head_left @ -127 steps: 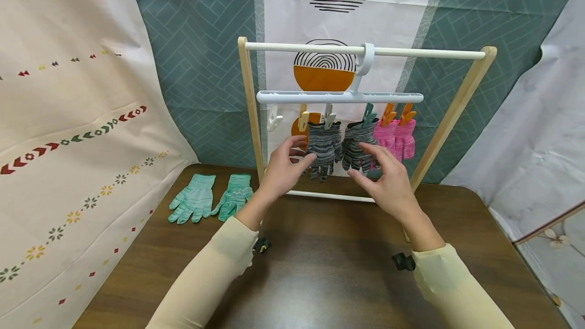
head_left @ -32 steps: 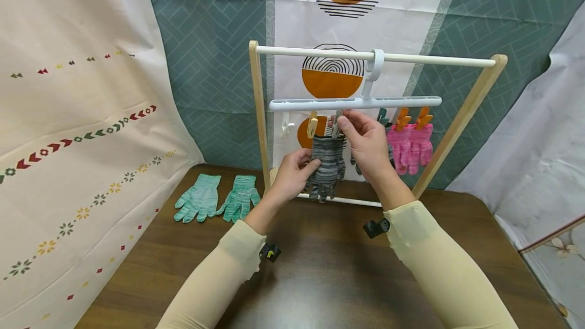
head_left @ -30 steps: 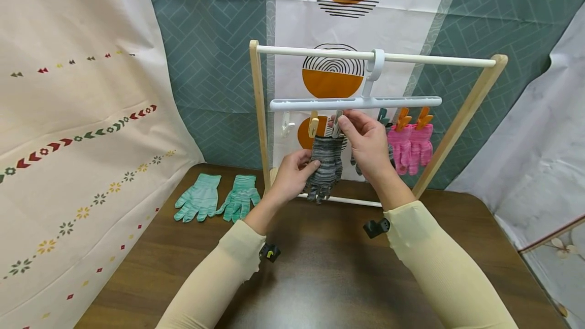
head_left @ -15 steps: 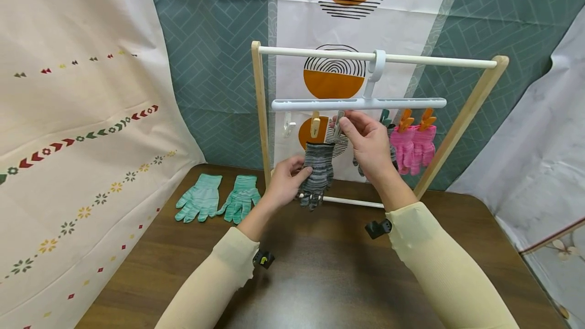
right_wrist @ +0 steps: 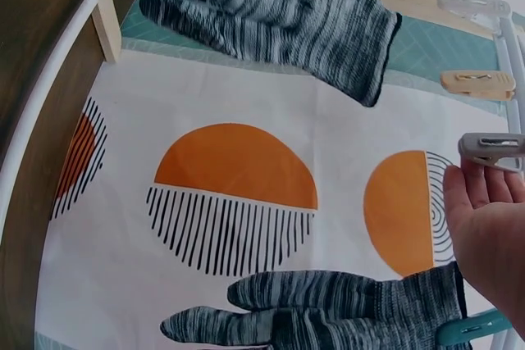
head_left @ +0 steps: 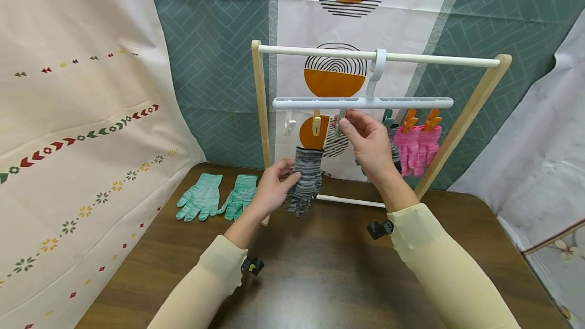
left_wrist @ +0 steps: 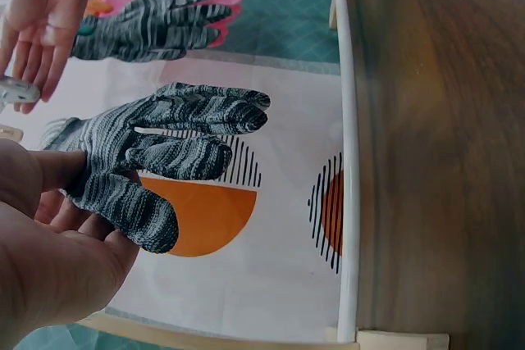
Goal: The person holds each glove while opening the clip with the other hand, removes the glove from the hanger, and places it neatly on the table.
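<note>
The left hand (head_left: 275,185) pinches the striped gray glove (head_left: 309,171) below and left of the gray clip (head_left: 339,122), apart from it; the right hand (head_left: 372,142) grips that clip. Releasing it gently should limit the hanger's (head_left: 320,103) sway; a light pinch should avoid stretching the glove.

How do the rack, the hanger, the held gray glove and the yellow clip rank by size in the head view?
Largest to smallest:
1. rack
2. hanger
3. held gray glove
4. yellow clip
</note>
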`<state>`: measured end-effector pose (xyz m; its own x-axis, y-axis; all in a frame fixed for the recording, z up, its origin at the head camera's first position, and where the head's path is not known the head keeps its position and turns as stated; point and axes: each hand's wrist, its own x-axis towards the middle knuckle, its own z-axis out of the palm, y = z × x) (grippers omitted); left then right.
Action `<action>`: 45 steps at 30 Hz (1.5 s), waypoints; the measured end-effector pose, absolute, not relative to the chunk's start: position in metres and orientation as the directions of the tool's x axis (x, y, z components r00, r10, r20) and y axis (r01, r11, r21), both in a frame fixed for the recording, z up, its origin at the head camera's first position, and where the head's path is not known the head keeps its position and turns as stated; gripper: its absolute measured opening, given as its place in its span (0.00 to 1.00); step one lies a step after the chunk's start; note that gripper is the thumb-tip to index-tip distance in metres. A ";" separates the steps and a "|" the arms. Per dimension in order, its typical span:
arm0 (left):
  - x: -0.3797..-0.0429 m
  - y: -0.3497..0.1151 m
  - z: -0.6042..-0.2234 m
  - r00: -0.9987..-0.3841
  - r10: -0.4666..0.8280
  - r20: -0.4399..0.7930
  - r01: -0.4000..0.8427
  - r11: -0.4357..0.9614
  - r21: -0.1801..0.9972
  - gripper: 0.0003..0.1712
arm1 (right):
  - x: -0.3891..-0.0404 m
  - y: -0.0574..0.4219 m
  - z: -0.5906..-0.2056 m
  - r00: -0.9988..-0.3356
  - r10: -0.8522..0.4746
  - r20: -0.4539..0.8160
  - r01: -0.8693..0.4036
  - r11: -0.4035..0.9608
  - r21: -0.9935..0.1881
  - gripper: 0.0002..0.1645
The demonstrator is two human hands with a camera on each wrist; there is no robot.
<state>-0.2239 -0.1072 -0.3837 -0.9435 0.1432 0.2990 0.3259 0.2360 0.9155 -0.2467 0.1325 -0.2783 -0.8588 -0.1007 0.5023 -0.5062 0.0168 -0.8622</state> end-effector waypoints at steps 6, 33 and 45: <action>-0.219 -0.120 -0.389 -0.945 0.136 0.297 0.323 0.236 0.917 0.24 | -0.246 0.134 -0.279 -0.861 -0.114 0.496 -0.504 0.050 -0.862 0.27; -0.190 -0.207 -0.403 -0.963 0.130 0.236 0.268 0.357 0.895 0.22 | -0.245 0.135 -0.280 -0.847 -0.121 0.518 -0.527 0.065 -0.847 0.27; -0.175 -0.255 -0.404 -0.984 0.122 0.132 0.173 0.453 0.875 0.28 | -0.245 0.135 -0.280 -0.849 -0.124 0.513 -0.522 0.051 -0.852 0.26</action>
<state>-0.1747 -0.2545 -0.4043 -0.9837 0.1223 0.1318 0.1735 0.4529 0.8745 -0.2449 0.1349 -0.2796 -0.8494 -0.1238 0.5130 -0.5218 0.0514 -0.8515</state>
